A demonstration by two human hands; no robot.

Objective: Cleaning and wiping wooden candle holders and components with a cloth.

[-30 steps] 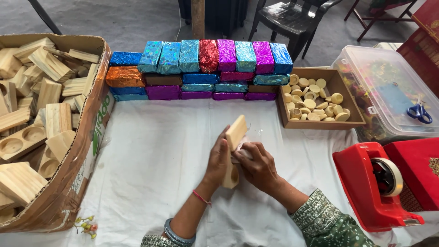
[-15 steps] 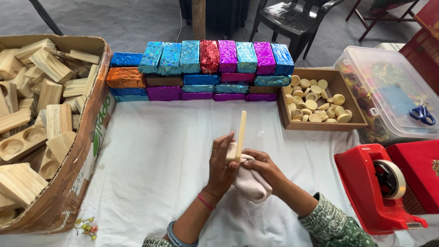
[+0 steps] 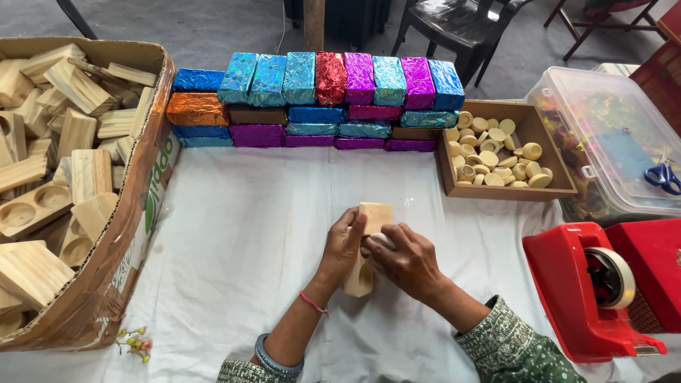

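A pale wooden block [image 3: 366, 245] stands on end on the white cloth [image 3: 241, 248] in the middle of the table. My left hand [image 3: 342, 245] grips its left side. My right hand [image 3: 406, 261] presses a small pale cloth [image 3: 381, 240] against its right face, so part of the block is hidden. A round recess shows low on the block, between my hands.
A cardboard box [image 3: 120, 269] of wooden blocks sits at the left. Foil-wrapped blocks [image 3: 319, 99] are stacked along the back. A wooden tray [image 3: 553, 188] of small round pieces, a clear lidded bin [image 3: 617, 149] with blue scissors [image 3: 663, 175], and a red tape dispenser [image 3: 589, 291] stand at the right.
The block has turned from edge-on to face-on and come down between my hands. The pale cloth, hanging below my right hand before, is now bunched against the block.
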